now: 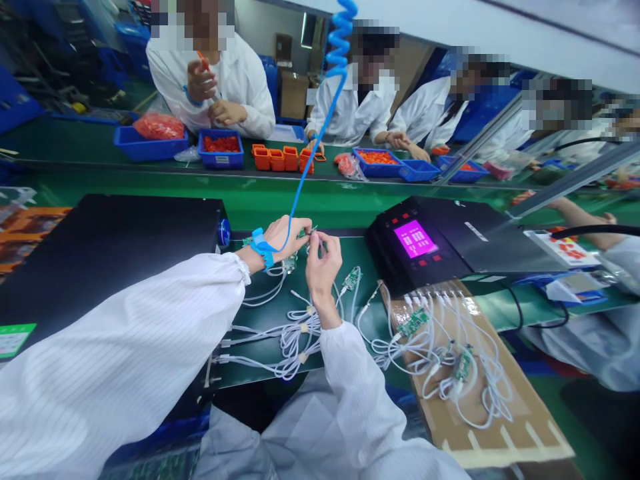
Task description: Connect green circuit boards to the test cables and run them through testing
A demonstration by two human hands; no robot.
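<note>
Fingertips of the left hand [287, 237] and the right hand [323, 265] meet on a small piece [313, 231], which lies at 3 o'clock from the left palm and at 11 o'clock from the right one. Neither hand is clearly nearer, since both touch it. Each makes a narrow pinch around it, and the fingers cover so much that I cannot tell its outline or which way its long axis runs. The left hand reaches in from 8 o'clock, its back toward the camera, a blue wristband [261, 248] at its wrist; the right hand rises from 5 o'clock, fingers curled in at the top.

Just beside the pinch, at 7 o'clock, a circuit board [289, 265] shows partly below the left hand. A second board [351, 279] lies at 4 o'clock from the right hand, its long axis running from 1 to 7. White cables [299, 338] lie bundled at 6 o'clock.

Farther out, a black box [135, 233] stands at 9 o'clock, a machine with a pink screen [416, 238] at 3, and a cardboard sheet [530, 417] at 4. Farthest, toward 11 o'clock, a co-worker [245, 83] in white is behind a blue bin [210, 161].
</note>
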